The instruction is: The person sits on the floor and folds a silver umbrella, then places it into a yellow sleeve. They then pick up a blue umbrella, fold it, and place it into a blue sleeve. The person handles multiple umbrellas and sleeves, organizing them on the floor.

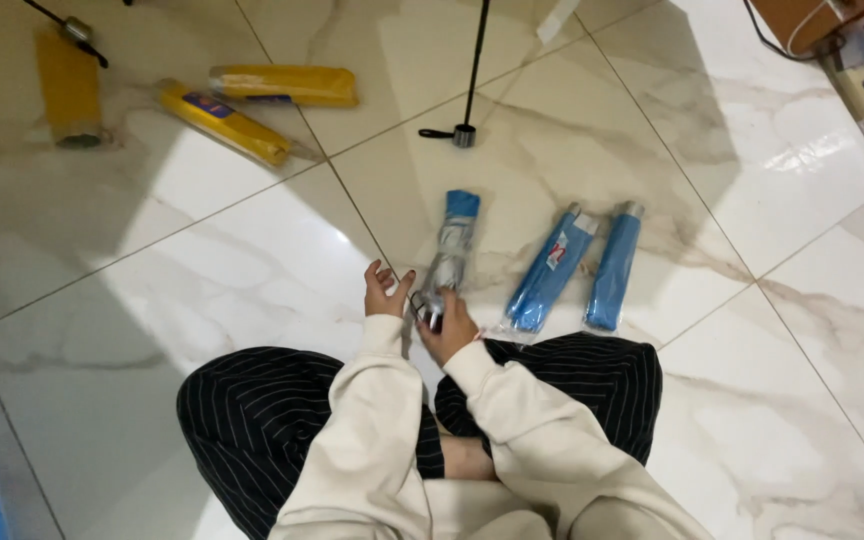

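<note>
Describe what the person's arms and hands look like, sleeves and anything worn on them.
Both arms are covered in long, loose cream sweatshirt sleeves with ribbed cuffs at the wrists. The left hand and right hand are bare: no gloves are visible. No rings or watch can be made out, and the sleeves show no markings.

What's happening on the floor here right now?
A person sits cross-legged on the tiled floor. The right hand grips the handle end of a folded blue umbrella; the left hand is open beside it. Two blue sleeved umbrellas lie to the right, and yellow ones lie farther off.
</note>
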